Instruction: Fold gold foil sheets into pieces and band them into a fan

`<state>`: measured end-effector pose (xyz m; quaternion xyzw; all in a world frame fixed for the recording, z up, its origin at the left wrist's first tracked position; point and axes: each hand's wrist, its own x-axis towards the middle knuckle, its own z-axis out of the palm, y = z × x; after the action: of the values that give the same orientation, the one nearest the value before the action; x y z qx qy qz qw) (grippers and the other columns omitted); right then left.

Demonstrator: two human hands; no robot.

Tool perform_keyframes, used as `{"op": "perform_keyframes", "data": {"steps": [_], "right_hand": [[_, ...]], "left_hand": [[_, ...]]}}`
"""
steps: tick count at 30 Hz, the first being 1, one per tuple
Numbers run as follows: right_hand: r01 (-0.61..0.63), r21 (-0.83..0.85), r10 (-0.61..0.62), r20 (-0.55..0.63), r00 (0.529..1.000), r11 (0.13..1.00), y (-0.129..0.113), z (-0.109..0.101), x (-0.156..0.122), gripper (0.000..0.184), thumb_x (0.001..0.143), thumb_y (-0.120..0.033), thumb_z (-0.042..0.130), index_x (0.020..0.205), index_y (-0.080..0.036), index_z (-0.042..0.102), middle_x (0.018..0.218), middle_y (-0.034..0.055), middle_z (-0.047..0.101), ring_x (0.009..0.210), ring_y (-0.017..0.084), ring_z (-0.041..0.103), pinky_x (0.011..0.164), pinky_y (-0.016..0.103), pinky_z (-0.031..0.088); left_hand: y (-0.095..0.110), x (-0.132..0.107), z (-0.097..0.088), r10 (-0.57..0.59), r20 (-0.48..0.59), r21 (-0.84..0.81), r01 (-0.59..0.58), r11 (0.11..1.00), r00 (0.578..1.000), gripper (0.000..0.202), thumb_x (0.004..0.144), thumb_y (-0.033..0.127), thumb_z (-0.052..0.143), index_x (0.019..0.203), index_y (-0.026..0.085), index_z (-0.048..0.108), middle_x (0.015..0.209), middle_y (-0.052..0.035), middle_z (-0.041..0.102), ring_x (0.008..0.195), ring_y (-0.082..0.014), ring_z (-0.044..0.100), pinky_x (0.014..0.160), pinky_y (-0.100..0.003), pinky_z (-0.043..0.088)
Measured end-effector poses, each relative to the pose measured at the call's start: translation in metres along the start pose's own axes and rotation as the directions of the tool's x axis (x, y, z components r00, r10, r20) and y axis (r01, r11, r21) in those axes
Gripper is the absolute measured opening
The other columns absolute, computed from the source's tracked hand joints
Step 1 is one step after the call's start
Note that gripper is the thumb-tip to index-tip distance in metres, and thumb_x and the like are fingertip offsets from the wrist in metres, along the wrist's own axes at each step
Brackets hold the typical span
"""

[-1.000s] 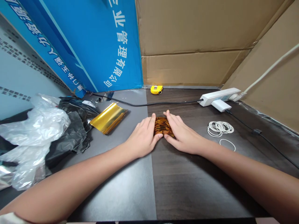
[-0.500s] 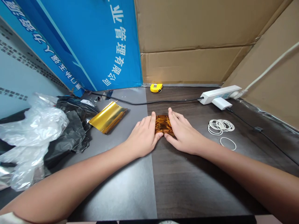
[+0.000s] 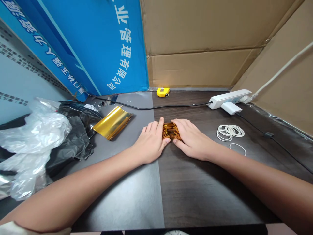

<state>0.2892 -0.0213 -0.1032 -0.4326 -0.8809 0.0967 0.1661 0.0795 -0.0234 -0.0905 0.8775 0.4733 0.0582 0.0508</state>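
Note:
A small stack of amber, shiny film pieces [image 3: 169,130] lies on the dark wooden table [image 3: 200,189] at the middle. My left hand [image 3: 151,142] presses against its left side, thumb at the near edge and fingers together. My right hand [image 3: 190,137] closes on its right side, fingers curled over the top. Both hands squeeze the stack between them.
A gold foil sheet [image 3: 112,122] lies to the left on a grey mat [image 3: 127,195]. Crumpled clear and black plastic bags [image 3: 46,137] fill the far left. White rubber bands [image 3: 230,131] and a white power strip [image 3: 231,98] sit right. A yellow tape measure [image 3: 163,92] rests by the cardboard wall.
My right hand's fingers have curled further over the top of the stack and now cover more of it. My left hand has barely moved.

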Motion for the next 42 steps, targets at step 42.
{"op": "perform_keyframes", "data": {"steps": [42], "right_hand": [[-0.008,0.115,0.018,-0.086,0.996,0.993,-0.002,-0.002,0.007,0.012,0.097,-0.026,0.047,0.103,-0.018,0.053,0.108,0.0153,0.059,0.098,0.029,0.052,0.089,0.052,0.051]], "left_hand": [[-0.002,-0.013,0.001,0.144,-0.341,0.147,-0.098,0.984,0.929,0.051,0.100,0.035,0.050,0.139,0.001,0.049,0.133,-0.0246,0.061,0.122,-0.0336,0.061,0.101,-0.049,0.054]]}}
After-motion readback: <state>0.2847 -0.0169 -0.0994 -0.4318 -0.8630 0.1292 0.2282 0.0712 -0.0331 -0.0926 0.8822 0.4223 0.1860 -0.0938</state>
